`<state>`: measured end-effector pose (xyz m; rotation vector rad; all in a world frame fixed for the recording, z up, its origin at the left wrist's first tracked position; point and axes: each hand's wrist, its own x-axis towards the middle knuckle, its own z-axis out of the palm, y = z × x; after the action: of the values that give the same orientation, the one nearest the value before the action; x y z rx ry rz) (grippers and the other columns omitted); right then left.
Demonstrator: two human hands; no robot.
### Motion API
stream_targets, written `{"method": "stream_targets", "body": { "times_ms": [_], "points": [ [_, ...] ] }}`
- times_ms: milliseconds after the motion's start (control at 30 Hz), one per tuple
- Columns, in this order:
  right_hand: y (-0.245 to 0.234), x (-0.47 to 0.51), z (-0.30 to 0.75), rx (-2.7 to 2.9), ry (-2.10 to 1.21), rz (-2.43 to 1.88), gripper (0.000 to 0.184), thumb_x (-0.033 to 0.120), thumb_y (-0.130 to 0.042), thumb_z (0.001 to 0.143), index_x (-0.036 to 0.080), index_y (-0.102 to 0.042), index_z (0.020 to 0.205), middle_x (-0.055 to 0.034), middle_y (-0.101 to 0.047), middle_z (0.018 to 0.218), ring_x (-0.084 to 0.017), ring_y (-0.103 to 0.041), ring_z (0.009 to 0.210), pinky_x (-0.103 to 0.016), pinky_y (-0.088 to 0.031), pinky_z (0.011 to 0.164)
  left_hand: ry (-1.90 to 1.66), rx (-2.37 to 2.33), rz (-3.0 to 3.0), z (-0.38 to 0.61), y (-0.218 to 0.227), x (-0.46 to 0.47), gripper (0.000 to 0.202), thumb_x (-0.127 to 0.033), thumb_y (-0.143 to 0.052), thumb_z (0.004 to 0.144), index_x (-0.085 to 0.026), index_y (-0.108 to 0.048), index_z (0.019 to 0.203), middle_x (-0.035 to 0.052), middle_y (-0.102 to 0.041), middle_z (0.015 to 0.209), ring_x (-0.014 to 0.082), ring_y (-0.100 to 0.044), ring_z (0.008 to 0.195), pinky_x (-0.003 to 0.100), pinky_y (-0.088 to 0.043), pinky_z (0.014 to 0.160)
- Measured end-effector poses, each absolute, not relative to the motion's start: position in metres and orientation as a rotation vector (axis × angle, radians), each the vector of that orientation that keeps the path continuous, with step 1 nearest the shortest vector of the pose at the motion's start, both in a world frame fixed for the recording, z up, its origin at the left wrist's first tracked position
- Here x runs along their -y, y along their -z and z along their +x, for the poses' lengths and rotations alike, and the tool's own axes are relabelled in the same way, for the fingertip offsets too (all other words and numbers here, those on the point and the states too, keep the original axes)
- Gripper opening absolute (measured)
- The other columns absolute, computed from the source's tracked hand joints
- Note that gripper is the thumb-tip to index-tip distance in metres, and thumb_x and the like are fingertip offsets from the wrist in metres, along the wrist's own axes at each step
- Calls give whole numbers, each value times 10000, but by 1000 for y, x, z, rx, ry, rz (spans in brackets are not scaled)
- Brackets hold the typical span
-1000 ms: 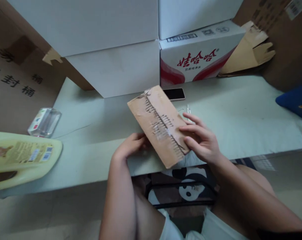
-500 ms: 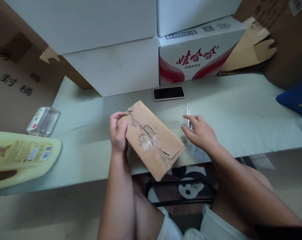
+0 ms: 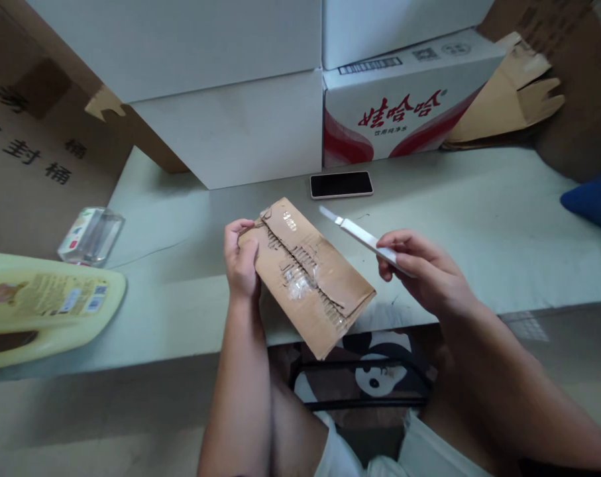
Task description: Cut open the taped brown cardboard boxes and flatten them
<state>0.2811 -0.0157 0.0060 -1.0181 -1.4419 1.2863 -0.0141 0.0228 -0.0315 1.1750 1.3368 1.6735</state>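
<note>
My left hand (image 3: 241, 260) grips the left end of a flat piece of brown cardboard (image 3: 311, 275) with torn, ragged slits and bits of clear tape along its middle. The cardboard lies at an angle over the front edge of the pale green table (image 3: 479, 225). My right hand (image 3: 426, 270) is closed around a slim white utility knife (image 3: 366, 239), held just right of the cardboard. Its blade tip points up and left, above the cardboard's far edge.
A black phone (image 3: 340, 185) lies flat behind the cardboard. White boxes (image 3: 230, 126) and a red-and-white printed carton (image 3: 404, 106) are stacked at the back. A yellow jug (image 3: 42, 305) and a clear plastic case (image 3: 90, 235) sit at the left; a blue object (image 3: 596, 202) lies far right.
My right hand picked the white knife up off the table and raised it toward the cardboard. My left hand shifted its grip to the cardboard's left end, and the cardboard was lowered flatter.
</note>
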Motion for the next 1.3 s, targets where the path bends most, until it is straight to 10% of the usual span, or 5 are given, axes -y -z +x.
{"method": "stream_targets", "body": {
  "times_ms": [133, 300, 733, 1300],
  "points": [
    [-35, 42, 275, 1600, -1345, -746, 290, 376, -752, 873, 271, -645, 1121, -11, -678, 803, -150, -637, 644, -268, -516, 524, -1669, -1341, 1166, -12, 30, -22, 261, -376, -665, 777, -250, -606, 998, 57, -642, 1000, 197, -613, 849, 326, -492, 764],
    [-43, 62, 259, 1612, -1036, -943, 128, 224, -664, 931, 262, -544, 907, 68, -589, 597, -87, -497, 430, -215, -357, 381, -1703, -1327, 1146, -10, 29, -22, 257, -363, -667, 757, -241, -620, 979, 52, -649, 962, 183, -596, 789, 313, -477, 703],
    [-45, 71, 230, 2052, -394, -875, 127, 145, -512, 882, 235, -579, 942, 44, -646, 594, -109, -547, 419, -240, -449, 416, -1743, -1361, 1116, -5, 26, -22, 231, -308, -652, 721, -240, -647, 942, 42, -667, 894, 167, -551, 721, 298, -422, 636],
    [-49, 77, 238, 1876, -444, -944, 134, 172, -508, 901, 235, -607, 965, 24, -705, 641, -115, -648, 470, -229, -511, 431, -1733, -1373, 1083, -4, 25, -21, 246, -333, -648, 718, -228, -645, 940, 39, -651, 874, 168, -532, 721, 297, -393, 662]
  ]
}}
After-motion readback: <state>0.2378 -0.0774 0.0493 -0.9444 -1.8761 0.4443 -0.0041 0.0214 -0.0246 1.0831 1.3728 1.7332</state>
